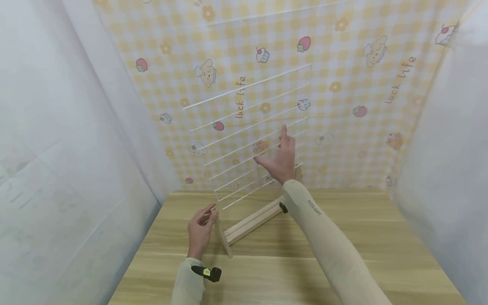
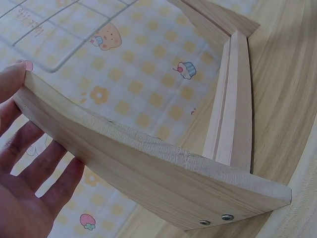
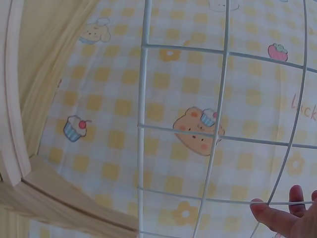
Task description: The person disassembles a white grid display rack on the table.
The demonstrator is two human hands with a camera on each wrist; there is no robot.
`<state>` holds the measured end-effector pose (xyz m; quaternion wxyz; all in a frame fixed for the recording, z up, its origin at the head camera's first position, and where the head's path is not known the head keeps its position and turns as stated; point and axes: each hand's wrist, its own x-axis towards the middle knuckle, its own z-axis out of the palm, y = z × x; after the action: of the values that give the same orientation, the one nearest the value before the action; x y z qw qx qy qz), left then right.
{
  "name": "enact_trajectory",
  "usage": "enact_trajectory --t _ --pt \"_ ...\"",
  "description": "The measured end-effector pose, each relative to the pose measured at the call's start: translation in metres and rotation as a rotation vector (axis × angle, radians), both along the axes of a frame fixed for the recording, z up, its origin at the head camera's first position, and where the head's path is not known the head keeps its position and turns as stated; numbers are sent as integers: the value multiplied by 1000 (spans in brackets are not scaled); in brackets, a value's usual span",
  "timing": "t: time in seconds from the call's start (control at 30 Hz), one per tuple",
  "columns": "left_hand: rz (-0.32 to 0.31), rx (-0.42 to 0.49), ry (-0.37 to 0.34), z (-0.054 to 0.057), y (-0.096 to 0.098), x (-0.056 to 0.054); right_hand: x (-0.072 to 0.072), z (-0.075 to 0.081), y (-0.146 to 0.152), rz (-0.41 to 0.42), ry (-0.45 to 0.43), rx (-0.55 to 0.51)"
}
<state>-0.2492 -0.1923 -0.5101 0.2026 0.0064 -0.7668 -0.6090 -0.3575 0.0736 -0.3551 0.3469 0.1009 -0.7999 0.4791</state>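
Note:
In the head view a pale wooden stand (image 1: 253,220) with two side boards and a grooved crossbar is on the table. My left hand (image 1: 201,231) grips the upper end of its left side board (image 2: 148,168), thumb on one side and fingers on the other. A white wire grid (image 1: 244,142) is held above the stand, its lower rounded corner near my left thumb in the left wrist view. My right hand (image 1: 281,160) holds the grid, with thumb and finger at a wire crossing (image 3: 270,202) in the right wrist view. Some of its fingers are out of sight.
The wood-grain table (image 1: 343,237) meets a yellow checked cloth (image 1: 343,135) at the back. White walls (image 1: 68,169) stand on both sides. Two screw heads (image 2: 227,217) show low on the left board. A black strap device (image 1: 207,272) sits on my left wrist.

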Motion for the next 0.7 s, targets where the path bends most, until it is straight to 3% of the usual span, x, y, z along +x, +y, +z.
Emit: enact_trajectory --t 0.47,0.7 --pt "10 0 -40 5 2 3 3 -16 46 -7 -116 68" --pt "-9 -22 -58 28 7 17 10 -29 70 -11 -169 129"
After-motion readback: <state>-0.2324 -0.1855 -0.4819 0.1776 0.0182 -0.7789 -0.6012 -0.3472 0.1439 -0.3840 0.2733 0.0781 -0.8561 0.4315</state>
